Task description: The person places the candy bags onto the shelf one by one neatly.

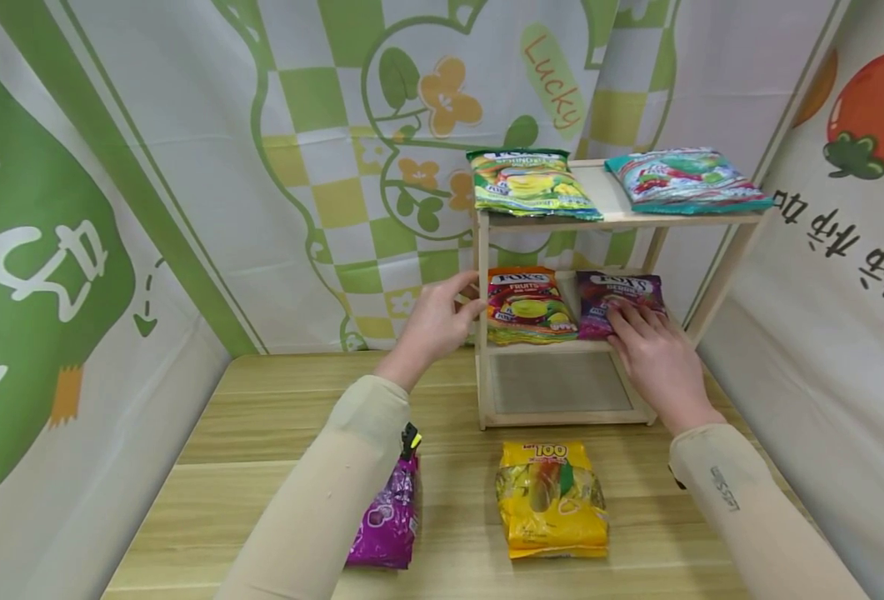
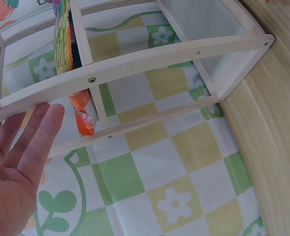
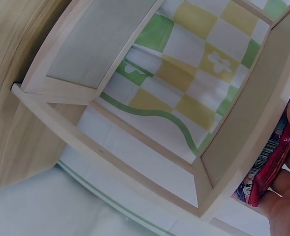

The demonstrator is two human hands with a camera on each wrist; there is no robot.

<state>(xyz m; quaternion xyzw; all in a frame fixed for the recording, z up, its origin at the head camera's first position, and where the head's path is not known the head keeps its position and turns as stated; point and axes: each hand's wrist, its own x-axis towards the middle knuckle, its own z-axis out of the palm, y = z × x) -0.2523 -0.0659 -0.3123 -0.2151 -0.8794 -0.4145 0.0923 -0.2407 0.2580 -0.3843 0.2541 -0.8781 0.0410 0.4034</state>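
Observation:
My left hand (image 1: 442,321) holds the left front post of a small wooden shelf rack (image 1: 481,375), thumb in front and fingers behind it. In the left wrist view, the fingers (image 2: 41,142) reach past the post. On the middle shelf, my right hand (image 1: 655,358) grips a purple candy bag (image 1: 595,300) marked Fox's, with fingers across its front. The right wrist view shows the thumb at the edge of this candy bag (image 3: 268,169). To its left, a red-orange Fox's fruits candy bag (image 1: 527,304) leans back on the same shelf.
On the top shelf lie a green-yellow candy bag (image 1: 531,183) and a teal candy bag (image 1: 689,179). A yellow candy bag (image 1: 554,500) lies on the wooden table (image 1: 262,417) before the rack. Another purple bag (image 1: 389,521) is partly hidden by my left sleeve. Printed curtains (image 1: 322,125) stand behind.

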